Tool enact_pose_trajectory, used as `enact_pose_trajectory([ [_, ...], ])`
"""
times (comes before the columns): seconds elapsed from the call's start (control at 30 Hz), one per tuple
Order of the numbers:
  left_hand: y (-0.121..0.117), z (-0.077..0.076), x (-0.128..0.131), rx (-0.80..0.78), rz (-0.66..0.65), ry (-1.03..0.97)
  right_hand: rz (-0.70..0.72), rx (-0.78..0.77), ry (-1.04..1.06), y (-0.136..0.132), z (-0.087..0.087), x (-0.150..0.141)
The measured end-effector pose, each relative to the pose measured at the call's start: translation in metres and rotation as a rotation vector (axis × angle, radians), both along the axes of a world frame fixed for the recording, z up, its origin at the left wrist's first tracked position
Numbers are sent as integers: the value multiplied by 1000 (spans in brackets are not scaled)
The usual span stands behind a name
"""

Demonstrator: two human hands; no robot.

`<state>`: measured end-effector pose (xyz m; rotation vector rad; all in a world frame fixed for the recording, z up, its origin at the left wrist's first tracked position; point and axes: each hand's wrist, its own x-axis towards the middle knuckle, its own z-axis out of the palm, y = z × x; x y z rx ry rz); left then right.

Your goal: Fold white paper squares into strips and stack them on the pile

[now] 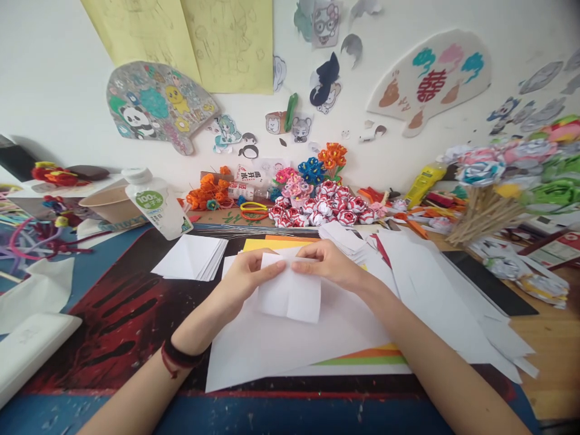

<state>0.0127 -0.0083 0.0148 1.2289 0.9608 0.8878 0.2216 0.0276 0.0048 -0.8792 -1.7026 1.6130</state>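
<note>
A small white square of paper (292, 299) with a crease down its middle is held up by its top edge. My left hand (254, 272) pinches it on the left of the crease, thumb in front. On the other side my right hand (326, 263) pinches the same edge, its thumb close to the left one. Both hands hover over a large white sheet (254, 356), with orange and green sheets (362, 359) showing from under it. A stack of white paper squares (193, 257) lies to the left of my left hand.
Loose white papers (430, 284) spread at the right, beside a black flat object (487, 283). A white bottle (157, 202) leans behind the stack. Along the wall lie red-and-white paper flowers (335, 205). A white box-like object (36, 350) sits at the left edge.
</note>
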Motion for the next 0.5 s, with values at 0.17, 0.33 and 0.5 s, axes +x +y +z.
enact_pose_trajectory([
  [0.17, -2, 1, 1, -44, 2, -21, -64, 23, 14, 0, 1, 0],
  [0.33, -3, 4, 3, 19, 53, 82, 20, 99, -40, -3, 5, 0],
  [0.5, -2, 3, 4, 85, 56, 107, 49, 125, -61, -5, 6, -1],
])
